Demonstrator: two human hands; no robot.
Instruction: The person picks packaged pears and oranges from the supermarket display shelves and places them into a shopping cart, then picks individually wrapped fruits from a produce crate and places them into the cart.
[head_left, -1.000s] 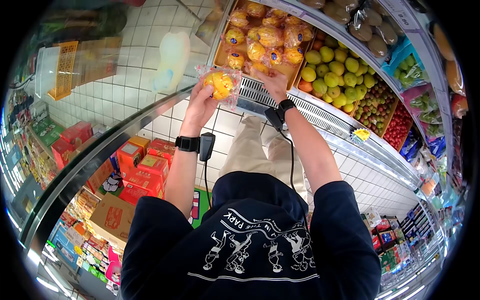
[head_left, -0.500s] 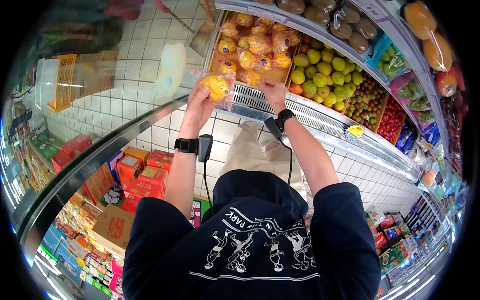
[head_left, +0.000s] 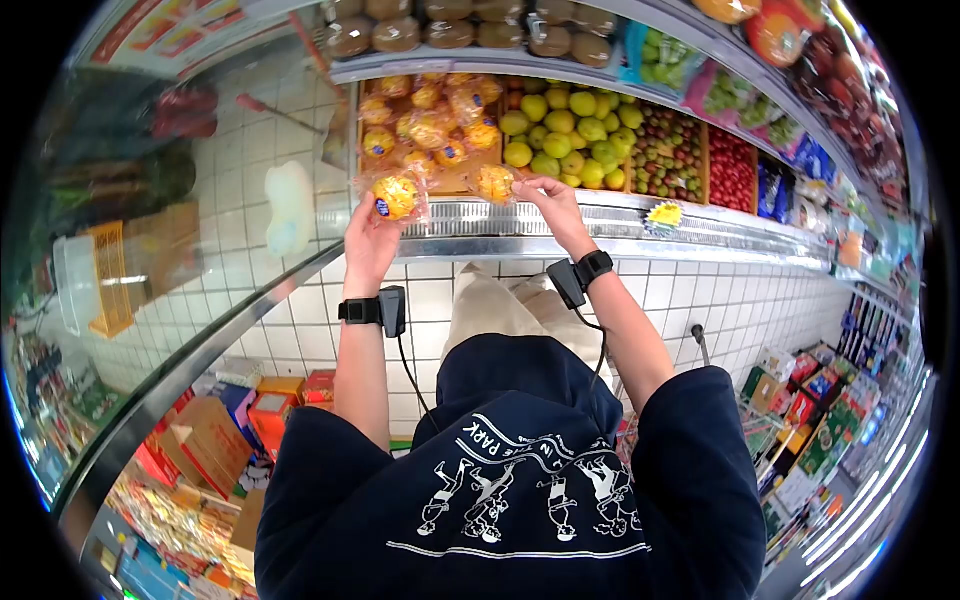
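Observation:
My left hand (head_left: 372, 240) is closed around an orange citrus fruit (head_left: 396, 198) in clear plastic wrap, with a blue sticker showing, in front of the fruit shelf. Close to it on the right, my right hand (head_left: 552, 208) pinches a second wrapped citrus fruit (head_left: 495, 183) by its right side, at the front edge of the bin. Behind both hands, several more wrapped citrus fruits (head_left: 430, 128) lie in a shallow wooden bin. The fingertips behind the left fruit are partly hidden.
Green-yellow fruits (head_left: 570, 130), small reddish-green fruits (head_left: 668, 155) and red berries (head_left: 732, 165) fill the bins to the right. A metal grille (head_left: 590, 218) runs along the front, with a yellow tag (head_left: 663, 217). Left is a glass panel with a dark rail (head_left: 200, 358).
The view has swung, so the shelf now lies more level. My right hand has drawn its wrapped fruit toward the bin's front edge. The left hand still holds its fruit, now showing the sticker.

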